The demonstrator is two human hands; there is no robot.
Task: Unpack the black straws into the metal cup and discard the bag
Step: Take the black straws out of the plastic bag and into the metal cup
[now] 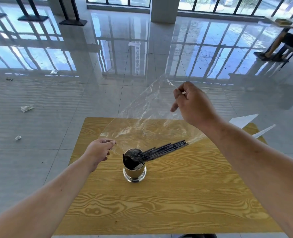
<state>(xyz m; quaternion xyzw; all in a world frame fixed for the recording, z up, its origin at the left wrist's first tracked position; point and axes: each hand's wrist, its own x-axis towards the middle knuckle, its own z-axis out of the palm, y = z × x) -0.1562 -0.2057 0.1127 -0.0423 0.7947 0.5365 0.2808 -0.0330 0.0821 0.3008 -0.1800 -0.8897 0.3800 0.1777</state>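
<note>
The bundle of thin black straws (pixel 164 149) lies slanted inside a large clear plastic bag (pixel 147 117). Its long axis runs from the near left to the far right. The near-left ends dip into the mouth of a shiny cylindrical metal cup (pixel 134 170), and the far-right ends point up and away over the cup's rim. The cup stands upright near the middle of a yellow wood-grain table (pixel 159 203).

The left hand (pixel 98 150) pinches the bag's low left edge between curled fingers and thumb, just left of the cup. The right hand (pixel 193 103) is raised higher and farther right, and its fingertips pinch the bag's top edge, so the film stretches between the two hands.

Crumpled white paper scraps (pixel 26 108) lie on the glossy tiled floor to the left.
</note>
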